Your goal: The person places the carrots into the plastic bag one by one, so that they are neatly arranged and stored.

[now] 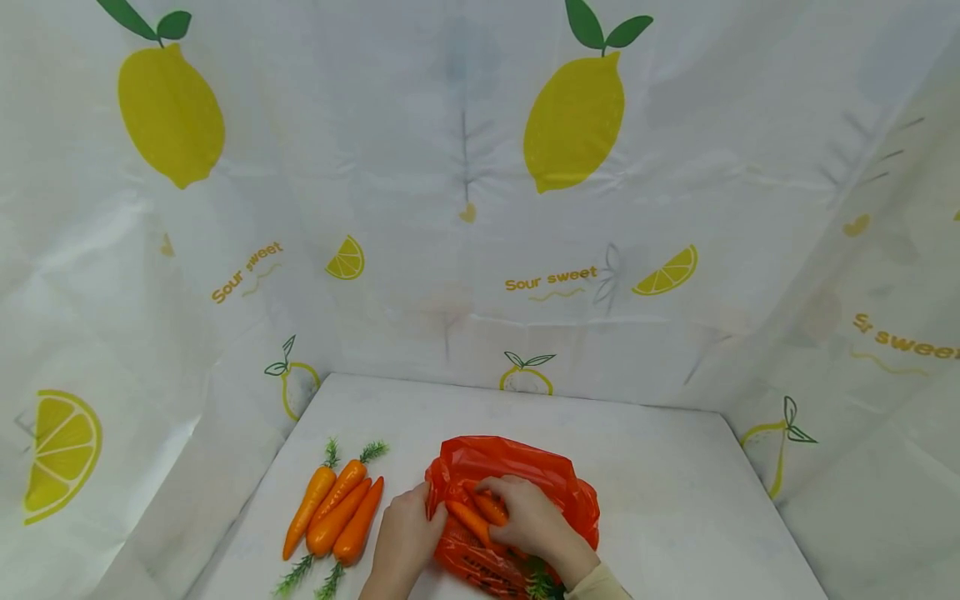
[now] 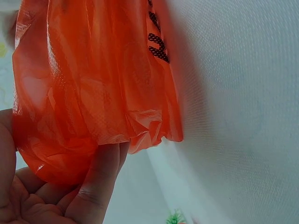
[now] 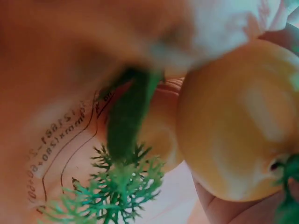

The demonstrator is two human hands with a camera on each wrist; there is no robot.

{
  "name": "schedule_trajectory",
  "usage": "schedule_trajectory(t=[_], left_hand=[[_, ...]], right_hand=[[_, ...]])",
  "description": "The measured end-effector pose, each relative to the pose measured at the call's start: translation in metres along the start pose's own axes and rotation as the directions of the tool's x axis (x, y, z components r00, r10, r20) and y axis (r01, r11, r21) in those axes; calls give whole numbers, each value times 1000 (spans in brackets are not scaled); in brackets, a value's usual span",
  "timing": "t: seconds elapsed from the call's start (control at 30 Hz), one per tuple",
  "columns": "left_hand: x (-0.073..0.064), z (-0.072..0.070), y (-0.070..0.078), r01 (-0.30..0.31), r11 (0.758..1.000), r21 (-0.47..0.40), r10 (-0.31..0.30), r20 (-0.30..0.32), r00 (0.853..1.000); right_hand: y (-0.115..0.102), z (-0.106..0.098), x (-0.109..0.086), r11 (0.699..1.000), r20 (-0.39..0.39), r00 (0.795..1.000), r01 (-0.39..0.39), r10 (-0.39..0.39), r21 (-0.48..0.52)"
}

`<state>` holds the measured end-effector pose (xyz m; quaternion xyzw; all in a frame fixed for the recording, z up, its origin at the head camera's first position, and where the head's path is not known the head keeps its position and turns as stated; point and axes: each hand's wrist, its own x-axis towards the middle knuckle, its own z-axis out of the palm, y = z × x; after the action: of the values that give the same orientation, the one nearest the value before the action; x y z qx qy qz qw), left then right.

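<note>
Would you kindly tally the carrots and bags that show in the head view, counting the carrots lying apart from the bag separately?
Loose carrots on the white table: 4
Carrots at the right hand, by the bag: 2 visible
Red bag: 1
Total: 7, though the bag may hide more.

Head: high, forward-down. Left wrist: close, rolled sideways; both share red bag (image 1: 517, 457). Right wrist: closest.

Red plastic bag (image 1: 517, 458): 1
Carrots (image 1: 339, 518), left group: 4
Carrots, at bag: 2 visible
Hands (image 1: 408, 529): 2
Table (image 1: 675, 492): 1
</note>
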<state>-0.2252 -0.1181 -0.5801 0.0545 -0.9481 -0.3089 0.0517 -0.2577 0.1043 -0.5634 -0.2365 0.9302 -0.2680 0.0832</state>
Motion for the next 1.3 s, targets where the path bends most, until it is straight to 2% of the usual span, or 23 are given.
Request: schedule_trajectory(t=[0.3,0.47,0.6,0.83,1.13,1.3], left_hand=[[1,-2,5,32,999,-30,-31,35,999],[-1,-3,5,18,999,-35,-17,29,999],[-1,-3,4,6,999,-35,-5,20,1000],[-2,-4,5,21,999,-33,-20,28,999],[-4,-5,5,50,998,-35,-49,22,999],[-5,-5,4,52,998,-36,-51,24,998]], right_hand=[[2,1,-2,998,1,1000,9,-9,-67],[0,-2,-6,995,-25,999,44,-47,-84],[-3,-9,-9,994,-55,997,42,-48,-102],[-13,-29,-21,997,-88,996,-29,22,-70],[-14,-56,-49,999,-204,978,-45,42,-11],[-11,-65,-65,990,-220,965,-141,144,32]])
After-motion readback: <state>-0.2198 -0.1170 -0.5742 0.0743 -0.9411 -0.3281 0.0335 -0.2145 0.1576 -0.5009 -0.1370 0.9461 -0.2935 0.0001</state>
